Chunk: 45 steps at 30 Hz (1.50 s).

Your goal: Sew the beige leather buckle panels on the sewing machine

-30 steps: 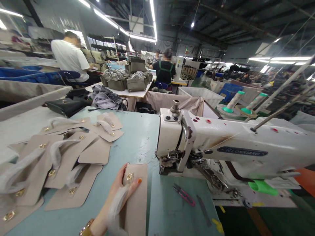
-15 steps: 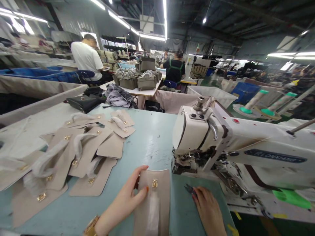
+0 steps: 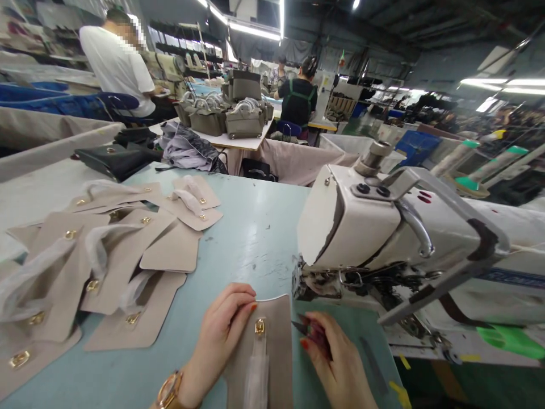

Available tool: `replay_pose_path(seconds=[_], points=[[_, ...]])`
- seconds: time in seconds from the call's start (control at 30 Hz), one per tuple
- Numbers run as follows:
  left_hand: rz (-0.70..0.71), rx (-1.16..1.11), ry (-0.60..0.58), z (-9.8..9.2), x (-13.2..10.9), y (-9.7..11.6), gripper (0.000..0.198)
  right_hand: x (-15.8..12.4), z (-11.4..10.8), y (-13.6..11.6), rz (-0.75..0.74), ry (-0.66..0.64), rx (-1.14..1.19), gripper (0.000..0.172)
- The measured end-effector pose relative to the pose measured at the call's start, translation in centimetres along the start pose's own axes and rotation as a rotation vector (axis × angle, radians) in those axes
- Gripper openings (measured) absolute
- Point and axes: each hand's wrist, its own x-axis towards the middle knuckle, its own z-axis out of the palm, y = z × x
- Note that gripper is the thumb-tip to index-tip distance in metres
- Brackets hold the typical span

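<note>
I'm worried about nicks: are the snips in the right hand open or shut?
Open: the snips in the right hand have their two tips apart, with a gap between, near the beige panel.

Bag-sewing workshop, industrial sewing machine (image 3: 357,216), finished-looking handbags (image 3: 244,122), seated co-workers (image 3: 114,62).

At the fingers of the left hand (image 3: 223,326), a panel (image 3: 280,352) is coloured plain beige; its buckle (image 3: 260,328) is finished in gold and its handle (image 3: 257,378) is wrapped in cloudy white. Nails (image 3: 254,307) on both hands are painted orange-red. In the fingers of the right hand (image 3: 336,355), dark-bladed snips (image 3: 317,335) are seen with purplish-pink handles. Left of the left fingers, beige and gold are repeated across piled panels (image 3: 170,253). Beneath the fingers, a pale blue-green tabletop (image 3: 242,238) is flecked with dark scuffs. Beyond the right fingers, an off-white sewing machine (image 3: 361,213) is dotted with red.
</note>
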Motion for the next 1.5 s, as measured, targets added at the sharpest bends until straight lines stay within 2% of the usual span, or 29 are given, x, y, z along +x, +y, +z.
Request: replay_pose_path(seconds=[0.17, 0.3, 0.6, 0.93, 1.13, 1.33, 1.5], points=[[-0.077, -0.045, 0.03, 0.1, -1.0, 0.4, 0.014, 3.7, 0.8, -2.6, -0.117, -0.02, -0.075, 0.027], [-0.138, -0.071, 0.058, 0.1, -1.9, 1.0, 0.014, 4.9, 1.1, -3.5, -0.199, 0.024, -0.172, 0.034], [-0.148, -0.083, 0.095, 0.7, -2.1, 1.6, 0.016, 5.3, 0.9, -4.4, -0.22, 0.033, -0.182, 0.03], [-0.176, -0.124, 0.071, 0.4, -2.1, 1.5, 0.017, 5.2, 1.5, -3.9, -0.292, 0.11, -0.177, 0.022], [-0.214, -0.177, 0.065, 0.7, -2.5, 1.4, 0.021, 5.2, 1.0, -3.7, -0.285, 0.092, -0.138, 0.019], [-0.2, -0.299, 0.025, 0.5, -3.2, 1.2, 0.021, 5.2, 0.5, -4.3, -0.285, 0.034, -0.197, 0.031], [-0.184, -0.279, -0.006, 0.1, -3.5, 1.4, 0.022, 5.4, 1.1, -4.8, -0.284, -0.01, -0.244, 0.035]])
